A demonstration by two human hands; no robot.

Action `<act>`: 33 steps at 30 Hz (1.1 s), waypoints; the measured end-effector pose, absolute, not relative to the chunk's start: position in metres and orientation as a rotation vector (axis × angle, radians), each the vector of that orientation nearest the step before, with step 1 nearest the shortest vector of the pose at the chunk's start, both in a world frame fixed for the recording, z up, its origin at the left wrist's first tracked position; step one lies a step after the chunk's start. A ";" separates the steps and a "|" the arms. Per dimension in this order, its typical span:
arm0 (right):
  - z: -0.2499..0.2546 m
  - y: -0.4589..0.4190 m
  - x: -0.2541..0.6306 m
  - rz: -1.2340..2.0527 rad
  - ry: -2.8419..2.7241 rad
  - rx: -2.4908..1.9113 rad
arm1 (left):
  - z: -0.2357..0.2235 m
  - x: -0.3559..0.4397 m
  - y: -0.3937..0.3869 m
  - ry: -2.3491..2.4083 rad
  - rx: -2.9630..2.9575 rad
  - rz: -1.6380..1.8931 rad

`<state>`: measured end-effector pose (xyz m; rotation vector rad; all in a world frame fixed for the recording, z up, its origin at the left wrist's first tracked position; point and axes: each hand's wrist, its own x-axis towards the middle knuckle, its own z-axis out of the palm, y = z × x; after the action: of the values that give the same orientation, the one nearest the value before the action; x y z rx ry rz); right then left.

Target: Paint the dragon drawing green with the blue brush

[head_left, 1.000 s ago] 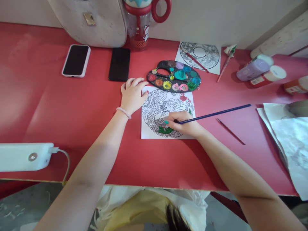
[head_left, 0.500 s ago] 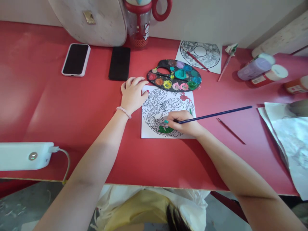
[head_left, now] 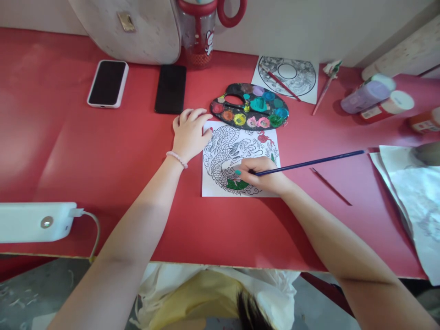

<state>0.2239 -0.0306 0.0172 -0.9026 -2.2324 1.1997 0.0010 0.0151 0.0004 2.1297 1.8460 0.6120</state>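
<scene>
My right hand (head_left: 263,175) is closed around a paintbrush (head_left: 312,162) with a long dark blue handle that points off to the right; its tip is hidden behind my fingers. Beneath that hand lies a white sheet with a line-drawn dragon (head_left: 220,156), partly painted green at the bottom and red at the top right. My left hand (head_left: 190,133) rests flat with fingers spread, its thumb on the sheet's upper left edge and the other fingers on the red table. A black paint palette (head_left: 249,108) with several colours sits just above the sheet.
Two phones (head_left: 108,84) lie at the back left, near a pale bag (head_left: 137,32) and a drinking cup (head_left: 197,34). Thin brushes (head_left: 332,187) and another printed sheet (head_left: 304,80) lie rightward. Paint bottles (head_left: 367,94), papers (head_left: 424,201) and a power bank (head_left: 34,222) occupy the sides.
The blue brush handle has shifted very slightly to the right at its far end. My left hand stays in place, and the whole view has tilted a little.
</scene>
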 end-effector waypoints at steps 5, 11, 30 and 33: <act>0.017 -0.031 0.225 1.223 -2.211 -0.890 | -0.001 0.001 0.015 1.848 2.130 0.618; 0.016 -0.031 0.224 1.219 -2.233 -0.912 | 0.000 0.001 0.016 1.844 2.127 0.608; 0.014 -0.029 0.226 1.205 -2.211 -0.884 | 0.000 0.001 0.015 1.845 2.144 0.619; 0.015 -0.029 0.226 1.204 -2.201 -0.878 | 0.000 0.000 0.016 1.849 2.150 0.608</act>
<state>0.2258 -0.0292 0.0148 -0.8775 -2.2008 1.2037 0.0004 0.0155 -0.0003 2.1503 1.8490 0.6078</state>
